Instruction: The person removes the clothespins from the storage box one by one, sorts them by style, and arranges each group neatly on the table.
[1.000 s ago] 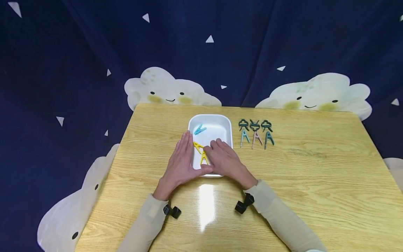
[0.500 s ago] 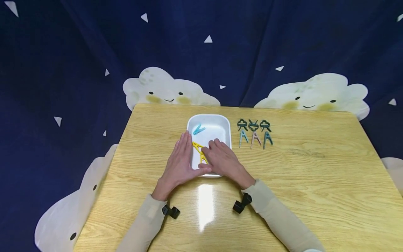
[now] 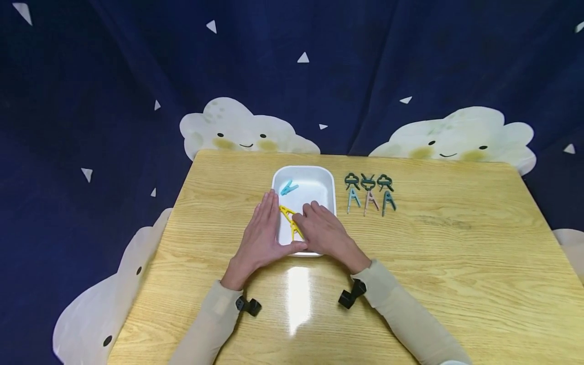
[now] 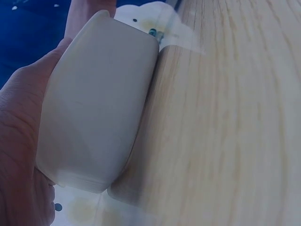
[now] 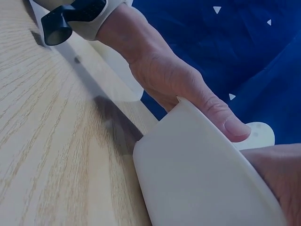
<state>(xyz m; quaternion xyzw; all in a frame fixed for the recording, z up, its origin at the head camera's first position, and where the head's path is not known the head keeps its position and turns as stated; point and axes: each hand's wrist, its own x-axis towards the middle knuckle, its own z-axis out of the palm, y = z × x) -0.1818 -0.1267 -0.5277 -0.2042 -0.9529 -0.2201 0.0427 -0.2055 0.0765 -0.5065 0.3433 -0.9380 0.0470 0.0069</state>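
Observation:
My left hand (image 3: 262, 230) lies along the left wall of a white plastic tray (image 3: 319, 175), fingers straight and thumb stretched over the near rim. In the left wrist view that hand (image 4: 21, 122) sits against the tray's outer wall. Inside the tray are two yellow clothespins (image 3: 286, 212), overlapping end to end, and a light blue clothespin (image 3: 289, 188) farther back. My right hand (image 3: 321, 230) reaches in over the right side, fingers curled, and appears to pinch a yellow clothespin; its fingertips are hidden from the head view.
Right of the tray, a row of dark green clips (image 3: 368, 182) lies above a light blue clothespin (image 3: 353, 201), a pink clothespin (image 3: 371, 203) and a dark teal clothespin (image 3: 389, 203). All lie on the wooden table (image 3: 456, 263). A dark blue curtain (image 3: 274, 61) hangs behind.
The lower yellow clothespin has shifted and turned slightly by the right hand, closer to the upper one. Both hands and the tray have stayed nearly in place.

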